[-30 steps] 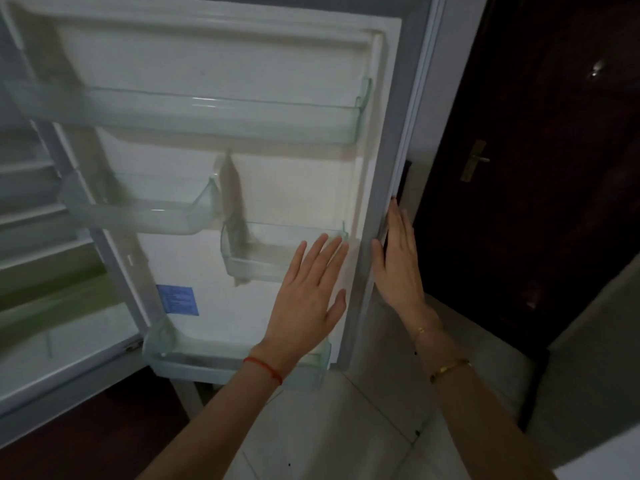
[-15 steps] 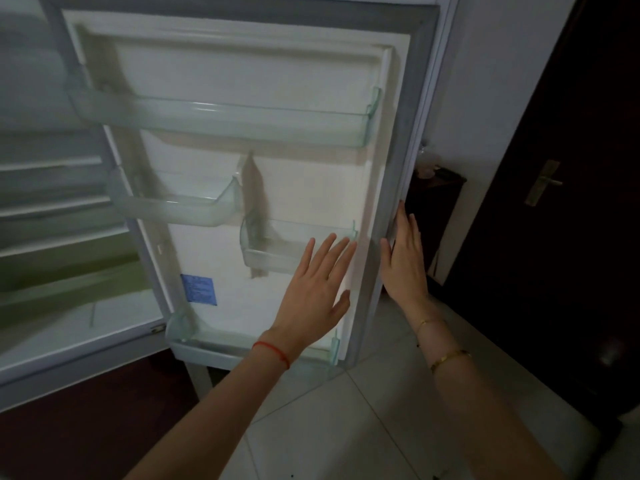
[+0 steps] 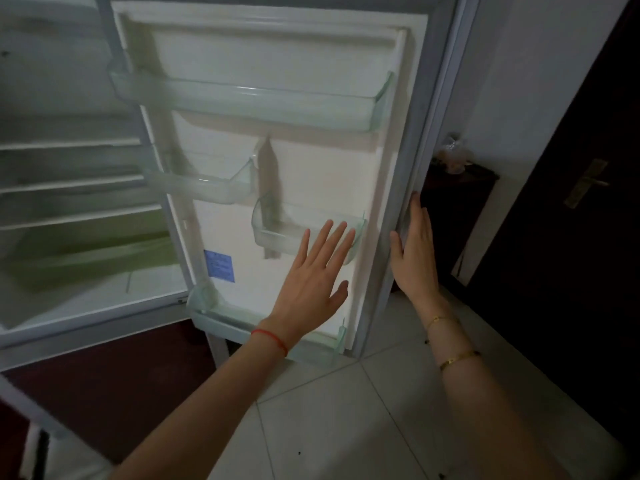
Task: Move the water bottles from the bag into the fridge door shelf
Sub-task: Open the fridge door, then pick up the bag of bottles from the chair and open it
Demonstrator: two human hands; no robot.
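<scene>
With the fridge door (image 3: 311, 168) swung open, both hands sit at its right side, nothing gripped.
Left hand (image 3: 313, 275) flat, fingers spread, over small right door shelf (image 3: 277, 233); right hand (image 3: 414, 258) flat on door's outer edge. Bottles, bag: out of frame.

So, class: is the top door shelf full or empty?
Empty. The clear top shelf shows only the white door liner through it; no bottles stand in it.
</scene>
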